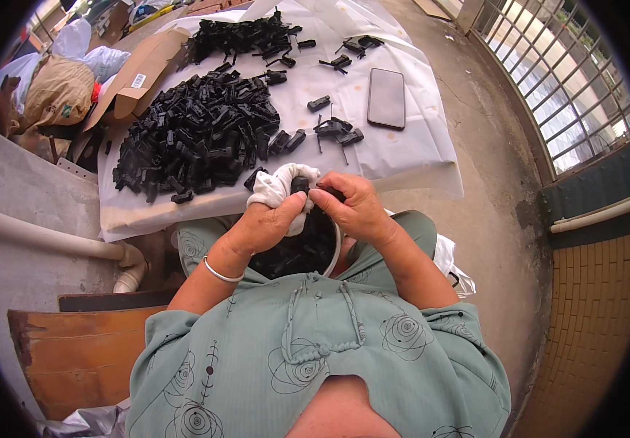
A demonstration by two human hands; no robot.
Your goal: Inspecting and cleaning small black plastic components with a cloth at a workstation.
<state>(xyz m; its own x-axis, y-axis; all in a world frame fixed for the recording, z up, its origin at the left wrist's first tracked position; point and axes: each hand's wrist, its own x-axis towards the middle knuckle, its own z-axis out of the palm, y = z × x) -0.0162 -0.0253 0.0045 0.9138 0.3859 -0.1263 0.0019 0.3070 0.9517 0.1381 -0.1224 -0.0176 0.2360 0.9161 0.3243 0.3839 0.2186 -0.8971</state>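
My left hand [265,225] is closed around a white cloth [275,186] and a small black plastic part [300,185], which pokes up between cloth and thumb. Beside it, my right hand [355,204] is closed too, thumb and fingertips pinched close to that part. A second dark piece [335,194] shows under the right hand's fingers; its shape is mostly hidden. Directly below both hands, a round container with a pale rim [338,252] sits between my knees, with many black parts inside. Just past the cloth, one loose black part [254,179] lies at the table's near edge.
A white-covered table [395,164] carries a large heap of black parts [198,131], a farther heap [245,35], scattered pieces [337,130] and a phone [386,98]. Cardboard [136,73] and bags [59,91] crowd the left. A barred window [559,80] is at right.
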